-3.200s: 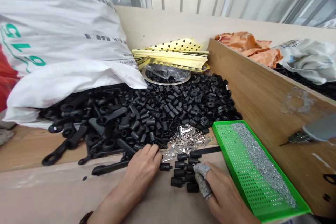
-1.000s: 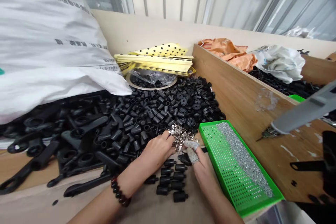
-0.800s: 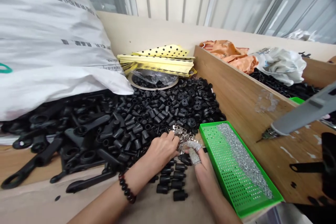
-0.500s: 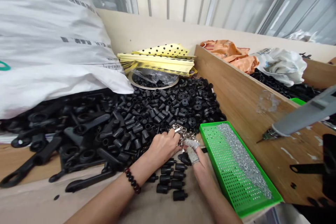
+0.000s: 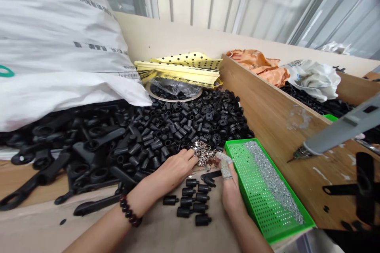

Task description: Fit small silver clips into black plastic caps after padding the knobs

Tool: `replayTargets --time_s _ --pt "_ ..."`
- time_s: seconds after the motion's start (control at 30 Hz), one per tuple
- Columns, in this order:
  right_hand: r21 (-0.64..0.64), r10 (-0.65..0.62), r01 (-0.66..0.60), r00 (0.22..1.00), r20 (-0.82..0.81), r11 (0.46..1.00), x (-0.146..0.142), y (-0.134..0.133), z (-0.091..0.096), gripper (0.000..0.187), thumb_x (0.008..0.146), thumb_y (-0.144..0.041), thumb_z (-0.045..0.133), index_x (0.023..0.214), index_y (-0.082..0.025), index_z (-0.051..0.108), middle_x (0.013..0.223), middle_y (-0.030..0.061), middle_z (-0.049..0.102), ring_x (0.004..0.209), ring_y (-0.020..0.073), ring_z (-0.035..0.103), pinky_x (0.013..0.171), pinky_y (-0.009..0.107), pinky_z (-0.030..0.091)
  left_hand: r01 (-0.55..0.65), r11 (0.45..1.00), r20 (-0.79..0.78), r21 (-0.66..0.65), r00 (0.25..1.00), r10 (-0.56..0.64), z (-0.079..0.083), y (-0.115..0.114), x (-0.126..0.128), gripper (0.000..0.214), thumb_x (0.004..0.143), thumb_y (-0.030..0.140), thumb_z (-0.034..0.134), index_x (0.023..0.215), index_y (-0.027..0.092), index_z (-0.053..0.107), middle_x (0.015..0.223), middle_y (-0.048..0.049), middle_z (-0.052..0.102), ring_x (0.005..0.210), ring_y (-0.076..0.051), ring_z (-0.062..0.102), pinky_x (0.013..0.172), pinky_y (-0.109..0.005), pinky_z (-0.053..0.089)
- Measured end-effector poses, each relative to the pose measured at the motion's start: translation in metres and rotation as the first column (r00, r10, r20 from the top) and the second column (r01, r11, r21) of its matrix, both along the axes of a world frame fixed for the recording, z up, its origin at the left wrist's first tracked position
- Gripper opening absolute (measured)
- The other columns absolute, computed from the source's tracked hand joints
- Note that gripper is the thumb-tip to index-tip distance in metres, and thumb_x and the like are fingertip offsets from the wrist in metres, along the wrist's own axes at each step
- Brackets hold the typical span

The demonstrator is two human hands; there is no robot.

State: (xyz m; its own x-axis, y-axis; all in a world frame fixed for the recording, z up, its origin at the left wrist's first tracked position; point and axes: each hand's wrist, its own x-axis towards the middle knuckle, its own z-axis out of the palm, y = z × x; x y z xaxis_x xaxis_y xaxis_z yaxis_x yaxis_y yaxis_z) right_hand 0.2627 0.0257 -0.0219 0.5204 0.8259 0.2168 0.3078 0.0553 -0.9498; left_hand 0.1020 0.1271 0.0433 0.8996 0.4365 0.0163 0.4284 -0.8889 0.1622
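A small heap of shiny metal clips point(image 5: 204, 154) lies between my two hands, against the black parts. My left hand point(image 5: 175, 168), with a dark bead bracelet on the wrist, reaches its curled fingers to the heap's left edge; whatever they pinch is too small to make out. On the heap's right side is my right hand point(image 5: 229, 174), pale wrappings on its thumb and a finger. Those digits are close together, and anything between them is hidden. Below the hands, several short black cylinders with a narrow stub point(image 5: 186, 201) lie in loose rows. A black handle-like piece point(image 5: 210, 177) rests just above them.
A green perforated tray point(image 5: 246, 201) with small silver pieces stands right of my right hand. Beyond it, a grey power screwdriver point(image 5: 326, 136) points left. Heaped black caps and tubes point(image 5: 178, 122), black levers point(image 5: 97, 142) and a white sack point(image 5: 59, 55) fill the left and back.
My hands have moved apart: the left drew back to the left and slightly down, the right shifted a little right. More of the metal clips and a black cylinder on the left now show.
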Motion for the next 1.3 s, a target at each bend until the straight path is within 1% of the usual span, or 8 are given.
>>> replayTargets --time_s 0.13,0.33,0.63,0.73,0.93,1.07,1.2,1.3 --pt "-0.033 -0.041 0.041 0.999 -0.012 0.999 0.000 0.000 -0.004 0.044 0.093 -0.045 0.037 0.129 -0.024 0.050 0.126 0.0041 0.060 0.125 0.0219 0.046 0.104 0.040 0.037 -0.008 1.000 0.014 0.015 1.000 0.008 -0.007 0.002 0.003 0.012 0.090 0.014 0.044 0.095 0.017 0.054 0.100 -0.0069 0.055 0.091 -0.020 0.052 0.077 -0.031 0.049" --pt "-0.028 -0.014 0.012 0.999 -0.043 1.000 -0.003 -0.005 -0.002 0.047 0.094 -0.048 0.034 0.131 -0.023 0.047 0.129 0.0056 0.057 0.123 0.0224 0.047 0.103 0.040 0.038 0.043 0.999 0.028 0.018 0.999 -0.044 -0.003 0.002 -0.006 0.018 0.086 0.008 0.050 0.099 0.020 0.054 0.104 -0.0033 0.054 0.093 -0.017 0.051 0.082 -0.027 0.047" --pt "-0.020 0.010 -0.011 0.998 -0.056 1.000 -0.003 -0.011 -0.002 0.044 0.094 -0.046 0.036 0.130 -0.023 0.049 0.128 0.0064 0.058 0.119 0.0233 0.051 0.101 0.042 0.040 -0.111 0.993 0.072 0.034 0.991 0.108 -0.018 0.000 0.015 0.008 0.090 0.020 0.049 0.094 0.017 0.056 0.097 -0.0073 0.057 0.090 -0.022 0.053 0.073 -0.031 0.050" --pt "-0.031 -0.007 0.007 1.000 0.020 0.999 0.000 -0.013 -0.003 0.043 0.093 -0.046 0.037 0.127 -0.024 0.052 0.124 0.0057 0.061 0.118 0.0244 0.053 0.099 0.042 0.041 -0.101 0.995 0.108 -0.010 0.989 0.101 -0.004 0.000 -0.002 0.011 0.090 0.022 0.050 0.097 0.019 0.057 0.097 -0.0042 0.059 0.090 -0.018 0.055 0.079 -0.027 0.048" --pt "-0.041 0.109 -0.104 0.985 0.134 0.994 0.001 -0.020 0.007 0.030 0.089 -0.034 0.046 0.115 -0.024 0.058 0.121 0.0058 0.060 0.115 0.0249 0.052 0.102 0.042 0.038 -0.173 0.984 0.231 -0.048 0.956 0.180 0.023 -0.005 -0.074 0.024 0.095 0.021 0.035 0.098 0.020 0.058 0.095 -0.0047 0.060 0.089 -0.017 0.055 0.080 -0.028 0.045" --pt "-0.042 0.250 -0.250 0.918 0.308 0.967 -0.007 -0.017 0.030 0.026 0.087 -0.019 0.042 0.107 -0.022 0.059 0.111 0.0064 0.061 0.105 0.0230 0.055 0.092 0.037 0.044 -0.207 0.978 0.070 0.020 0.976 0.205 0.015 -0.023 -0.090 0.027 0.094 0.019 0.034 0.088 0.018 0.060 0.084 -0.0051 0.059 0.077 -0.019 0.054 0.070 -0.032 0.045" --pt "-0.067 0.326 -0.336 0.815 0.479 0.940 -0.017 -0.012 0.051 0.032 0.080 -0.007 0.042 0.105 -0.021 0.058 0.107 0.0080 0.059 0.105 0.0238 0.052 0.090 0.038 0.044 -0.153 0.984 -0.147 0.089 0.975 0.165 0.004 -0.033 -0.066 0.022 0.089 0.008 0.041 0.083 0.017 0.060 0.081 -0.0056 0.062 0.074 -0.021 0.056 0.065 -0.032 0.045" --pt "-0.056 0.328 -0.354 0.781 0.531 0.933 -0.019 -0.012 0.053 0.039 0.076 -0.002 0.040 0.108 -0.020 0.055 0.108 0.0085 0.057 0.105 0.0237 0.050 0.091 0.039 0.043 -0.110 0.990 -0.206 0.087 0.970 0.125 -0.001 -0.029 -0.043 0.017 0.084 0.004 0.047 0.084 0.015 0.061 0.081 -0.0068 0.065 0.073 -0.022 0.059 0.059 -0.030 0.044"
